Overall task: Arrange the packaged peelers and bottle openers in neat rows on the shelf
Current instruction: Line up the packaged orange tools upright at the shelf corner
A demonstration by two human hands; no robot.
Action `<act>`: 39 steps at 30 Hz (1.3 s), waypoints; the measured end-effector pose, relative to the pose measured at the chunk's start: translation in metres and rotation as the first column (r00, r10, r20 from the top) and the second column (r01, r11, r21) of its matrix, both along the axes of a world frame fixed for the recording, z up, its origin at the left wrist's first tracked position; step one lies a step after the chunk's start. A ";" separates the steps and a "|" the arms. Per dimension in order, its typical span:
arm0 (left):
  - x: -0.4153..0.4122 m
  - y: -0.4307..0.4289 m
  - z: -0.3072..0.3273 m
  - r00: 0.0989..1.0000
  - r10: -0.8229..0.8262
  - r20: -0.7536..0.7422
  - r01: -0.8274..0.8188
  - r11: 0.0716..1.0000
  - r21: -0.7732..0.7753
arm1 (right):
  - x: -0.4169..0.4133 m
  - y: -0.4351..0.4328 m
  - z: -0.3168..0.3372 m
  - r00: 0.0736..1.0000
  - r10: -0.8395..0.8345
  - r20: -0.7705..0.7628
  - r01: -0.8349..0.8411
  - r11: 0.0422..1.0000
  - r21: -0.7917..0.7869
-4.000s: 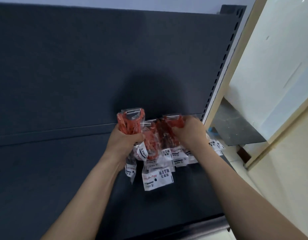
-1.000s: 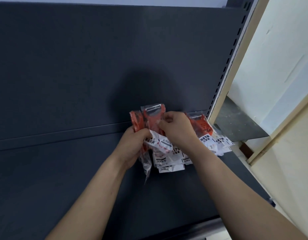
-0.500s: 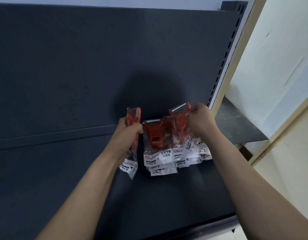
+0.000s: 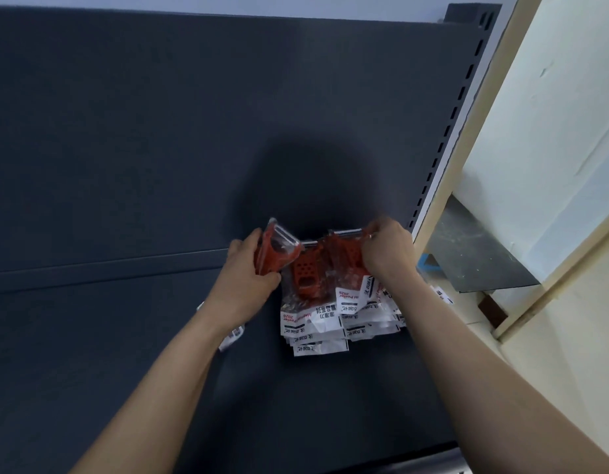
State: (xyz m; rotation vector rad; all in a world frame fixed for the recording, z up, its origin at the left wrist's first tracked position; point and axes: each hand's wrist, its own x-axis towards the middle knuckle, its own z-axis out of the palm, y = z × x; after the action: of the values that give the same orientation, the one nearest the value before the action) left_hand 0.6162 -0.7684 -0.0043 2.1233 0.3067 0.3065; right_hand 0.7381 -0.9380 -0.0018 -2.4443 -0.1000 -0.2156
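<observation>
Now, left hand (image 4: 248, 282) grip tight round one packaged peeler (image 4: 275, 252), right hand (image 4: 387, 254) likewise on piled packs (image 4: 313, 304).

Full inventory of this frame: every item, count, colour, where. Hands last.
peeler packet pile: several, overlapping, exact count unclear; red-orange tools in clear bags with white labels; back right of shelf
held peeler packet: one visible; red-orange; just left of the pile
shelf: one; dark grey; under the pile
back panel: one; dark grey; behind shelf
slotted upright: one; dark grey; panel's right edge
wall: one; pale; far right
left hand: grips held peeler packet
right hand: fingers pinch a packet's top in the pile
</observation>
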 end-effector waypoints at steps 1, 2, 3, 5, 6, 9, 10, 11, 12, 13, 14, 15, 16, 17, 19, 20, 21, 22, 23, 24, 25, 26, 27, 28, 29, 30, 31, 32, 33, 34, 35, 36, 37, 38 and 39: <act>0.000 0.000 -0.001 1.000 0.000 0.004 0.000 1.000 -0.001 | 0.001 0.000 -0.001 1.000 -0.001 -0.004 0.001 1.000 0.005; 0.001 0.001 -0.003 1.000 -0.004 0.016 0.004 1.000 0.003 | 0.003 0.000 -0.002 1.000 0.001 -0.007 0.000 1.000 0.012; 0.001 0.001 -0.004 0.999 -0.008 0.035 0.007 1.000 0.025 | 0.004 0.000 -0.003 1.000 0.005 -0.003 -0.005 1.000 0.011; 0.002 0.001 -0.006 0.998 -0.017 0.063 0.012 0.997 0.081 | 0.005 -0.002 -0.003 1.000 0.013 0.017 -0.013 1.000 -0.006; 0.003 0.000 -0.006 0.997 -0.026 0.072 0.019 0.995 0.098 | 0.005 -0.003 -0.002 0.999 0.020 0.035 -0.019 1.000 -0.018; 0.005 -0.003 -0.006 0.992 -0.060 0.113 0.038 0.983 0.182 | 0.003 -0.005 0.003 0.990 0.046 0.137 -0.044 0.999 -0.018; 0.006 -0.005 -0.005 0.989 -0.068 0.135 0.037 0.974 0.223 | 0.000 -0.004 0.007 0.986 0.064 0.155 -0.067 0.998 0.018; 0.007 -0.006 -0.003 0.984 -0.081 0.161 0.037 0.965 0.261 | -0.003 -0.004 0.012 0.985 0.098 0.145 -0.110 0.990 0.082; 0.009 -0.008 -0.002 0.978 -0.099 0.184 0.042 0.957 0.289 | -0.007 -0.002 0.017 0.982 0.152 0.108 -0.168 0.972 0.162; 0.010 -0.009 -0.001 0.972 -0.118 0.201 0.052 0.950 0.306 | -0.012 -0.001 0.022 0.974 0.219 0.058 -0.227 0.944 0.238; 0.012 -0.010 0.000 0.969 -0.133 0.207 0.062 0.947 0.315 | -0.017 0.000 0.027 0.958 0.286 0.009 -0.275 0.915 0.296; 0.013 -0.011 0.000 0.969 -0.139 0.204 0.069 0.946 0.315 | -0.021 0.001 0.031 0.938 0.344 -0.034 -0.315 0.891 0.326; 0.015 -0.012 0.000 0.971 -0.137 0.194 0.072 0.948 0.311 | -0.024 0.002 0.034 0.919 0.390 -0.065 -0.349 0.878 0.327; 0.015 -0.013 0.000 0.974 -0.131 0.185 0.070 0.951 0.302 | -0.025 0.003 0.035 0.907 0.415 -0.078 -0.374 0.876 0.305; 0.016 -0.012 0.000 0.981 -0.094 0.168 0.046 0.962 0.269 | -0.023 0.004 0.035 0.921 0.386 -0.051 -0.364 0.900 0.241; 0.016 -0.011 0.000 0.987 -0.057 0.153 0.017 0.967 0.255 | -0.021 0.003 0.035 0.937 0.349 -0.024 -0.337 0.918 0.209; 0.016 -0.009 0.001 0.992 -0.010 0.129 -0.022 0.969 0.247 | -0.020 0.002 0.034 0.950 0.314 0.001 -0.309 0.935 0.172; 0.015 -0.007 0.002 0.994 0.040 0.098 -0.063 0.969 0.238 | -0.018 0.001 0.033 0.959 0.284 0.017 -0.284 0.950 0.132; 0.015 -0.005 0.002 0.994 0.084 0.067 -0.097 0.970 0.222 | -0.017 -0.001 0.031 0.965 0.260 0.025 -0.261 0.961 0.090; 0.016 -0.004 0.003 0.992 0.117 0.040 -0.123 0.972 0.202 | -0.016 -0.002 0.028 0.970 0.240 0.030 -0.241 0.969 0.048; 0.016 -0.005 0.003 0.990 0.142 0.020 -0.143 0.973 0.183 | -0.015 -0.004 0.026 0.973 0.226 0.036 -0.227 0.974 0.009; 0.018 -0.006 0.004 0.988 0.157 0.005 -0.156 0.973 0.168 | -0.013 -0.004 0.024 0.975 0.220 0.041 -0.220 0.975 -0.025; 0.020 -0.009 0.004 0.986 0.166 -0.008 -0.162 0.974 0.157 | -0.012 -0.005 0.021 0.974 0.221 0.042 -0.219 0.974 -0.054; 0.024 -0.013 0.004 0.985 0.171 -0.020 -0.166 0.975 0.149 | -0.012 -0.006 0.020 0.973 0.226 0.038 -0.222 0.972 -0.083; 0.028 -0.016 0.004 0.984 0.177 -0.032 -0.171 0.974 0.146 | -0.011 -0.008 0.018 0.972 0.232 0.033 -0.227 0.968 -0.110; 0.032 -0.020 0.004 0.981 0.189 -0.039 -0.181 0.972 0.151 | -0.010 -0.009 0.016 0.970 0.242 0.028 -0.236 0.962 -0.140; 0.036 -0.024 0.003 0.979 0.203 -0.038 -0.194 0.967 0.163 | -0.009 -0.011 0.015 0.966 0.256 0.022 -0.249 0.953 -0.171; 0.040 -0.027 0.002 0.976 0.216 -0.035 -0.206 0.962 0.179 | -0.008 -0.013 0.013 0.963 0.270 0.015 -0.262 0.945 -0.197; 0.043 -0.030 0.001 0.974 0.225 -0.033 -0.215 0.958 0.192 | -0.007 -0.014 0.011 0.960 0.280 0.008 -0.272 0.938 -0.213; 0.046 -0.032 -0.001 0.973 0.230 -0.034 -0.218 0.956 0.198 | -0.006 -0.015 0.010 0.958 0.286 0.004 -0.279 0.936 -0.215; 0.049 -0.035 -0.003 0.972 0.233 -0.039 -0.220 0.955 0.200 | -0.005 -0.016 0.009 0.957 0.290 0.002 -0.283 0.937 -0.204; 0.051 -0.037 -0.005 0.971 0.236 -0.047 -0.222 0.954 0.200 | -0.004 -0.017 0.008 0.956 0.292 -0.002 -0.287 0.940 -0.186; 0.052 -0.039 -0.006 0.969 0.240 -0.054 -0.225 0.954 0.199 | -0.004 -0.017 0.007 0.956 0.294 -0.008 -0.291 0.942 -0.166; 0.053 -0.041 -0.007 0.969 0.240 -0.056 -0.225 0.954 0.196 | -0.003 -0.018 0.007 0.955 0.297 -0.014 -0.296 0.943 -0.151; 0.053 -0.041 -0.008 0.971 0.234 -0.046 -0.222 0.956 0.190 | -0.003 -0.018 0.007 0.953 0.302 -0.016 -0.301 0.942 -0.146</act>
State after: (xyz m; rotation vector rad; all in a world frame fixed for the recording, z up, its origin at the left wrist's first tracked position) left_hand 0.6693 -0.8099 -0.0120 2.2867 0.5865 0.4101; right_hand 0.7352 -0.9560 0.0048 -2.5331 -0.5062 -0.0811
